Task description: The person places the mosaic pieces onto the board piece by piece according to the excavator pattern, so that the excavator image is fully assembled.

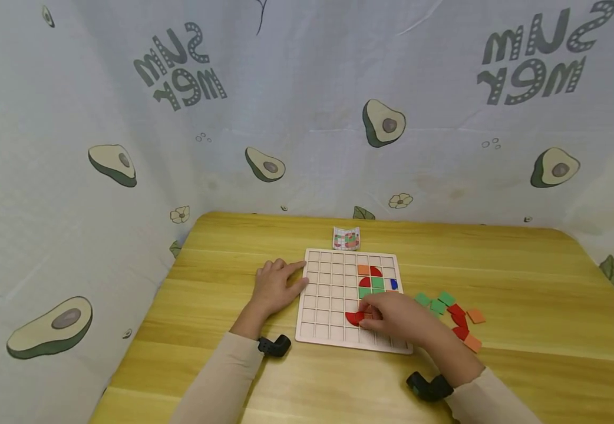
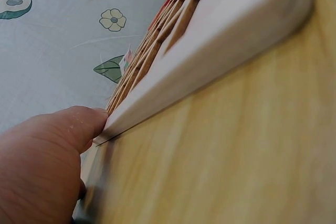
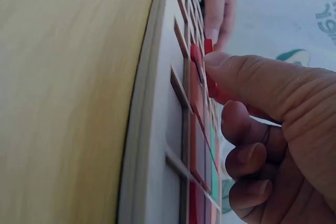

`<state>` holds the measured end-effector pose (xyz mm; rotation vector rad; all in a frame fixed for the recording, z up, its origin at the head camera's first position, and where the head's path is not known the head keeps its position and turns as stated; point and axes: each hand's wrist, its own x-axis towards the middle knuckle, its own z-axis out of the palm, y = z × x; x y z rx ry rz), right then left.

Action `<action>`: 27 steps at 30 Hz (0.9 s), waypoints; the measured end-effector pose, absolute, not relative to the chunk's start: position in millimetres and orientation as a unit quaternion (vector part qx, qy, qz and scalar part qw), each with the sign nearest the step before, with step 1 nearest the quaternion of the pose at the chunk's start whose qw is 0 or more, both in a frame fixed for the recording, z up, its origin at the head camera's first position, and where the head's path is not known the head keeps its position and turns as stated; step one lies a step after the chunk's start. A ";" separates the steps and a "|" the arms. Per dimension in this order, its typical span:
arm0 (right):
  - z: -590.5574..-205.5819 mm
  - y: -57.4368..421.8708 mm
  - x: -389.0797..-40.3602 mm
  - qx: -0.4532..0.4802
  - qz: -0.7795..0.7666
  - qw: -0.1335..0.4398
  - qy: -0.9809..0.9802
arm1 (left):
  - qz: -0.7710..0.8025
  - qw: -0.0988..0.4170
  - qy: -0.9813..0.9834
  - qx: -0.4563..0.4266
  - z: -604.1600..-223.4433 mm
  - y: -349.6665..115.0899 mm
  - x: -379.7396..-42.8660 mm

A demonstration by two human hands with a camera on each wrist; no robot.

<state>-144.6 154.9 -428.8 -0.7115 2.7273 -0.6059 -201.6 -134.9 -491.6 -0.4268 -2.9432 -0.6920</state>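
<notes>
A pale wooden grid board [image 1: 314, 331] lies on the table, with red, green, orange and blue pieces in its right part. My left hand [image 1: 275, 288] rests at the board's left edge, its thumb [image 2: 86, 121] and index finger touching the rim. Over the lower right cells is my right hand [image 1: 402, 318], pinching a red piece [image 3: 209, 46] between thumb and forefinger. Its full shape is partly hidden by the thumb. Just beside it, another red piece [image 3: 195, 55] sits in the grid. The right hand covers several cells in the head view.
A small printed card [image 1: 346, 239] with a coloured grid pattern stands behind the board. Loose green tiles [image 1: 438, 307], red pieces [image 1: 459, 320] and orange tiles [image 1: 475, 316] lie scattered right of the board. A patterned curtain [image 1: 307, 129] hangs behind the wooden table [image 1: 243, 241].
</notes>
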 end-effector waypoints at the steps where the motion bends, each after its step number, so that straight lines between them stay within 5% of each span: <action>1: -430.8 151.5 -146.4 -0.244 -0.208 0.127 0.939 | -0.225 0.044 -0.963 -0.140 -491.9 -134.9 -201.8; 27: -439.1 147.9 -158.7 -0.220 -0.220 0.101 0.945 | -0.225 0.043 -0.963 -0.139 -491.8 -135.3 -202.0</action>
